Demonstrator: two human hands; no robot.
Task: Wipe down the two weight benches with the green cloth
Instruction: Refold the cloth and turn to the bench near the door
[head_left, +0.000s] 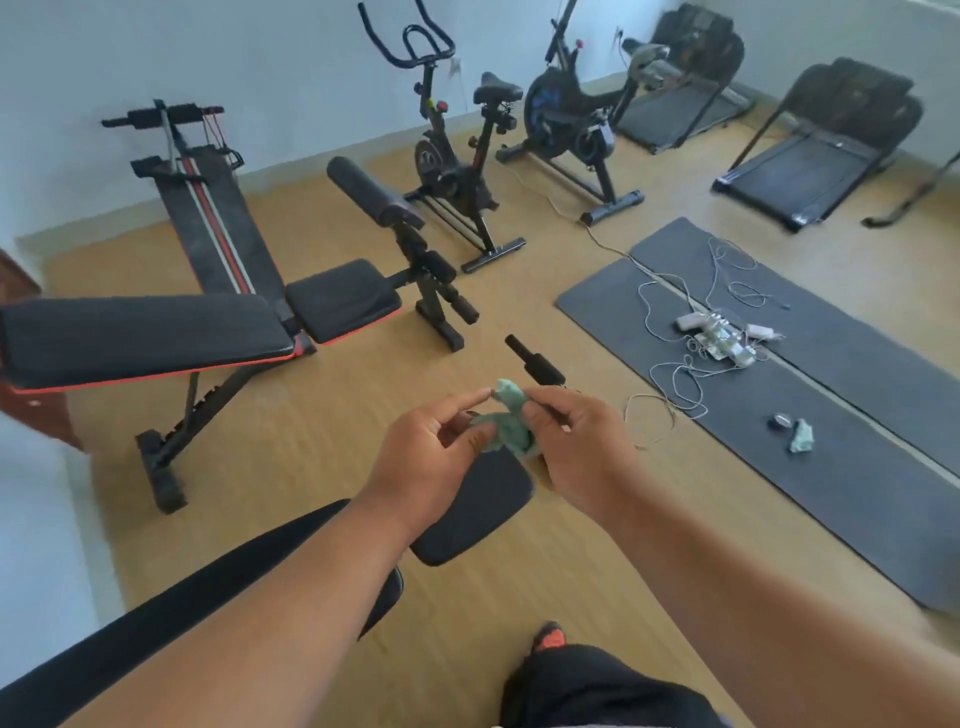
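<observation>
Both hands hold one green cloth (506, 423) above the near bench seat (478, 512): left hand (434, 449) pinching, right hand (574, 441) gripping. Two benches; the second bench (150, 332) stands beyond the left hand.

Gym room — treadmills (810, 156), exercise bikes (457, 171).

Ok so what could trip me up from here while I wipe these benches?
1. The green cloth is bunched between your left hand and right hand; wadded up, it may wipe unevenly.
2. The loose cables on the mat to your right could snag a foot.
</observation>
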